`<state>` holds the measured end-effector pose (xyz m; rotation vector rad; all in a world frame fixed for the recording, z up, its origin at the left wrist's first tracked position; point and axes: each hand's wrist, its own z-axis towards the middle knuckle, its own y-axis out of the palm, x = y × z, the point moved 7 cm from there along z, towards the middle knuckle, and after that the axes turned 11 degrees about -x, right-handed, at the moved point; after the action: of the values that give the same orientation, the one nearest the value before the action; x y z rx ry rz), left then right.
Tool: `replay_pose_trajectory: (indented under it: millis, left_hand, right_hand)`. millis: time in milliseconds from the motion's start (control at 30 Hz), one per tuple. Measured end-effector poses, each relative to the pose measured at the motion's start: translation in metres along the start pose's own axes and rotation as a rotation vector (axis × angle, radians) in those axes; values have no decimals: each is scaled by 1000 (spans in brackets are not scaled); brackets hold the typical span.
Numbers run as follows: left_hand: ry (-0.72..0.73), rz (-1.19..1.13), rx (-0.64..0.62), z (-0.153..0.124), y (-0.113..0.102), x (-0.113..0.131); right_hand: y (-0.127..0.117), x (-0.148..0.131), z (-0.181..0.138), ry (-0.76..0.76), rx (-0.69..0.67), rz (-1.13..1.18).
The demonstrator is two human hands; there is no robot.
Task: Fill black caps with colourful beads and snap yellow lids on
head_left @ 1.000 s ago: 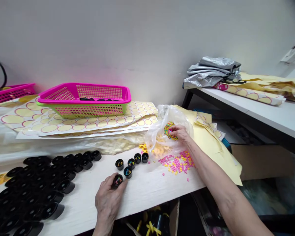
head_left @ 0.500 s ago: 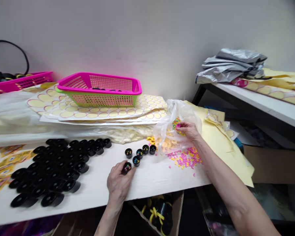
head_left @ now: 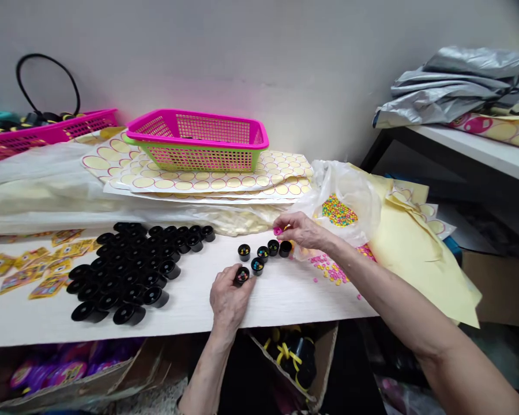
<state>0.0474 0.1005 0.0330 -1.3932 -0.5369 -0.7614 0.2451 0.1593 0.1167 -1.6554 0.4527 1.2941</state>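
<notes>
Our right hand (head_left: 303, 230) has come out of the plastic bag (head_left: 350, 199) since 0.5 s ago & now pinches a pink bead (head_left: 278, 231) just above the row of small black cups (head_left: 273, 248). Our left hand (head_left: 229, 294) still grips one black cup (head_left: 242, 275) w/ fingertips, same spot beside the others.

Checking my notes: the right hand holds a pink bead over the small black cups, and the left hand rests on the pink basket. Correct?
Not quite. In the head view the left hand grips a small black cup on the table, far from the pink basket. The right hand does hold a pink bead.
</notes>
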Motion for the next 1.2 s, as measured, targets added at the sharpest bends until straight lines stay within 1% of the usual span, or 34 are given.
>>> replay_pose_trajectory:
  millis: [100,200,267,300,367,467,533,600,633,700,767,867,967,1067,1200]
  left_hand:
    - [0,17,-9,0,-1,1]
    - [-1,15,-12,0,-1,1]
    - [-4,13,-14,0,0,0]
    - [-5,11,-13,0,0,0]
    - [-3,2,-13,0,0,-1]
    - [4,-11,-5,0,1,-2]
    - [6,-14,2,0,0,-2]
    - [9,-15,5,0,0,-3]
    - [10,-17,6,0,0,-3]
    - [11,-22,5,0,1,-3]
    - [6,-29,9,0,1,-3]
    - [-2,-34,12,0,1,-4]
    - [-6,-37,11,0,1,-4]
    - [-3,-39,-3,0,1,-4]
    - [-4,-28,8,0,1,-4]
  right_hand:
    - [4,10,-1,28,-57,-268]
    - [9,7,-1,58,-116,-494]
    - [12,1,-1,59,-137,-565]
    - [13,-2,0,53,-133,-556]
    - [12,-2,1,48,-106,-430]
    - [6,10,-3,72,-20,-89]
    - [-1,23,-8,101,34,93]
    - [-6,34,-16,137,56,162]
    - [-9,38,-20,155,51,150]
    - [-12,41,-27,175,18,34]
    - [-11,35,-30,157,-37,-185]
    - [-1,19,-29,116,-148,-561]
    - [8,8,-26,154,-189,-842]
    - [15,4,-24,176,-191,-1014]
    - [19,2,-22,155,-192,-1127]
